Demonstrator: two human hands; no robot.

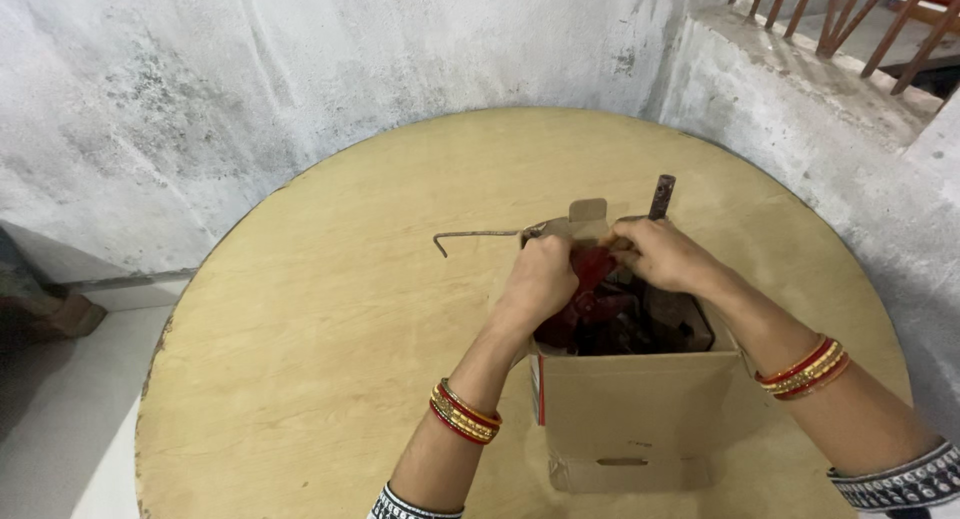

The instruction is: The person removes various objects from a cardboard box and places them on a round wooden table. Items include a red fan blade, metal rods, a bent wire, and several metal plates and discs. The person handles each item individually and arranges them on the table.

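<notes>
Both hands meet over the open top of a cardboard box [625,409] that stands on a round wooden worktop [330,309]. The left hand [540,279] is curled and clenched around a red tool [592,269] at the box mouth; its knuckles hide just how the fingers wrap. The right hand [660,254] comes in from the other side, fingers bent and pinching at the same red piece or at something touching it. Which of the two cannot be told, since the fingertips are tucked out of sight.

The red tool lies directly between the hands, touching both or very nearly so, and neither hand is clearly nearer. Its visible part runs from the gap between the hands down and toward the person, into the dark jumble of metal parts [640,324] inside the box. Its long axis looks tilted, upper end at the hands, lower end sunk among the parts. How far down it goes is hidden.

Past the left hand, a thin rusty rod [480,235] with a hooked end sticks out sideways over the worktop, its long axis running left from the box, hook pointing down. Just beyond the right hand a dark flat bar [661,197] stands nearly upright out of the far corner of the box.

Red and gold bangles [465,414] ring both wrists. A rough plastered wall [300,69] curves behind the worktop.
</notes>
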